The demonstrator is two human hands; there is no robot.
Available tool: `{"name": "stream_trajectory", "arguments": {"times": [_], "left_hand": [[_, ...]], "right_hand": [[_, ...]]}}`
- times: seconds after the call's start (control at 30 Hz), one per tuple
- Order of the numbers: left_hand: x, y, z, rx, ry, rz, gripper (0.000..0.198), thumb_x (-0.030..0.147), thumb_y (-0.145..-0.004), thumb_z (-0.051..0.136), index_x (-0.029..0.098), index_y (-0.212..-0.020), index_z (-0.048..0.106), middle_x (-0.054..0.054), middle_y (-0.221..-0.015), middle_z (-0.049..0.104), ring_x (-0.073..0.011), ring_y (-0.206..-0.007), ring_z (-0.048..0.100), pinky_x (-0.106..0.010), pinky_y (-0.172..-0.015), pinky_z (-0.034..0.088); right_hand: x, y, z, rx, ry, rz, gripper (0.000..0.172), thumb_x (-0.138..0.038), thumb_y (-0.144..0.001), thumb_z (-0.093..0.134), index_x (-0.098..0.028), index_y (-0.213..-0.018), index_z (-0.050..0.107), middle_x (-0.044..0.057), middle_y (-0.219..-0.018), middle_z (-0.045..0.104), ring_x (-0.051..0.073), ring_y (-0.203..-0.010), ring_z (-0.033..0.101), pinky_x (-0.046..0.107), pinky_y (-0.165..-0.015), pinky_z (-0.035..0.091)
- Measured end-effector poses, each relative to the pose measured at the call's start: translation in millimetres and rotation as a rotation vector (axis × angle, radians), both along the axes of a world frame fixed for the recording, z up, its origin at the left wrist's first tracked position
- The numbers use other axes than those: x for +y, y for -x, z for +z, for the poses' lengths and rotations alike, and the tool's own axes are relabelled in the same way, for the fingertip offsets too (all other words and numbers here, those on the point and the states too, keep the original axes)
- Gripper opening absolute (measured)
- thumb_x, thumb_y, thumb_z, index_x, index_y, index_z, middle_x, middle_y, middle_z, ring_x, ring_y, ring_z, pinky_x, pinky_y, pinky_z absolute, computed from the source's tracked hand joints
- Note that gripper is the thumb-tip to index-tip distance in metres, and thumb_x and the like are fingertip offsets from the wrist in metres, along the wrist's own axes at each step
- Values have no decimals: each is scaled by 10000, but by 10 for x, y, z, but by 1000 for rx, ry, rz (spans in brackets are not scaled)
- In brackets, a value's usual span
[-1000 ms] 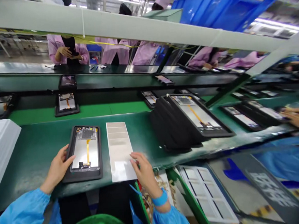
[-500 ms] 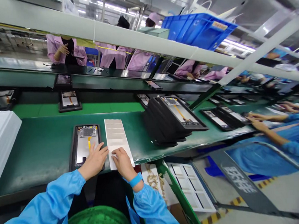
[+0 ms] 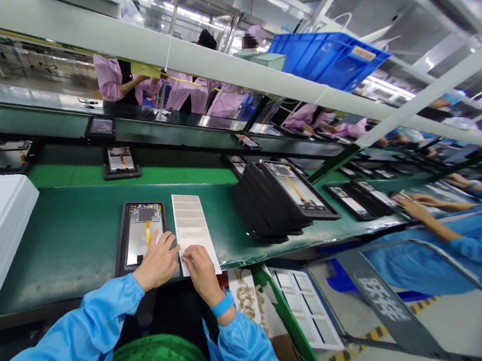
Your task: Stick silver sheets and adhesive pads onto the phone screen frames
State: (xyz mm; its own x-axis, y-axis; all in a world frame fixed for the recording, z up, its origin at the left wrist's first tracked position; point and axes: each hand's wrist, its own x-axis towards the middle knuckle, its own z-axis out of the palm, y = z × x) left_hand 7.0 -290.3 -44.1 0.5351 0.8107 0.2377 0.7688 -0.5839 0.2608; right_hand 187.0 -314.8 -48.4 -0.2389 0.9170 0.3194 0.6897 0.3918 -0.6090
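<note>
The left hand (image 3: 158, 261) lies over the near right corner of a black tray (image 3: 140, 237) holding an open phone body (image 3: 143, 237). Its grip is loosely spread, with the fingers reaching right and the fingertips (image 3: 174, 252) at the left edge of a pale sheet of film strips (image 3: 192, 228). The right hand (image 3: 202, 274) rests on the near part of that sheet, its grip gathered, with the fingertips (image 3: 188, 254) pressed down on the surface. Whether they are pinching a single strip cannot be determined.

The sheet lies flat on the green tabletop (image 3: 64, 242), just right of the tray, its near end at the tabletop's near edge. The phone body shows an orange ribbon cable (image 3: 148, 233) and a grey panel. A blue band (image 3: 223, 306) is on the right wrist, and blue sleeves (image 3: 70, 341) cover both forearms.

Further right, black trays stand tilted in a leaning stack (image 3: 263, 203). A white stack (image 3: 0, 230) occupies the left end of the tabletop. A white slotted tray (image 3: 305, 308) lies below the near edge, right of the hands. A co-worker's hand (image 3: 408, 204) works at the far right, well apart. A blue crate (image 3: 329, 61) sits on the overhead shelf (image 3: 166, 51). People in pink coats (image 3: 112, 82) stand beyond the far line.
</note>
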Motion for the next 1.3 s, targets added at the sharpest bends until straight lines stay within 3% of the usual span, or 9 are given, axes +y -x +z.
{"name": "stream_trajectory", "arguments": {"times": [0.17, 0.3, 0.4, 0.5, 0.6, 0.7, 1.07, 1.3], "left_hand": [[-5, -36, -45, 5, -7, 7, 404, 208, -873, 518, 173, -1266, 609, -166, -1345, 550, -332, -1374, 379, -597, -1173, 170], [-56, -39, -27, -31, -20, 2, 430, 281, -928, 506, 156, -1337, 554, -174, -1370, 541, -338, -1384, 378, -619, -1174, 175], [-160, 114, 49, -87, -50, 32, 466, 288, -953, 494, 165, -1402, 490, -157, -1387, 538, -312, -1391, 379, -603, -1187, 179], [-235, 429, 81, -111, -79, 106, 384, 170, -950, 448, 161, -1316, 564, -144, -1363, 560, -285, -1368, 406, -567, -1190, 211], [-198, 777, 15, -106, -119, 221, 386, 89, -918, 439, 162, -1253, 617, -149, -1309, 593, -291, -1313, 454, -574, -1171, 247], [-92, 992, -72, -95, -137, 303, 404, 61, -894, 453, 164, -1236, 640, -161, -1292, 604, -311, -1295, 469, -587, -1146, 279], [105, 1043, -138, -46, -126, 289, 425, 80, -908, 445, 152, -1293, 609, -181, -1367, 554, -322, -1320, 426, -590, -1142, 272], [225, 947, -40, -27, -101, 306, 390, 129, -937, 444, 172, -1297, 585, -160, -1333, 560, -302, -1280, 434, -575, -1125, 275]], "right_hand": [[61, -88, 512, 219, 27, 16, 116, -248, -969, 534, -219, -882, 606, 40, -883, 645, 191, -841, 601, 329, -774, 487], [484, 102, 752, 315, 143, 40, 102, -292, -906, 601, -207, -853, 619, 14, -798, 656, 167, -744, 602, 296, -716, 481], [871, 455, 624, 352, 221, 124, 91, -296, -859, 610, -205, -859, 607, 9, -802, 663, 166, -753, 621, 290, -707, 489], [1156, 831, 338, 377, 297, 172, 186, -286, -822, 620, -212, -984, 565, -11, -792, 662, 162, -743, 638, 291, -708, 503], [1329, 1084, 81, 324, 315, 179, 226, -258, -811, 606, -224, -1019, 526, -33, -756, 654, 156, -720, 644, 290, -712, 510], [1433, 1189, -57, 265, 317, 179, 190, -240, -805, 599, -230, -983, 531, -36, -751, 654, 154, -713, 650, 287, -705, 510], [1514, 1225, -90, 174, 330, 195, 144, -211, -833, 604, -230, -966, 550, -24, -785, 675, 155, -742, 662, 295, -741, 513], [1498, 1244, -50, 94, 295, 168, 124, -194, -850, 616, -231, -955, 562, -16, -811, 683, 165, -747, 669, 296, -738, 500]]}}
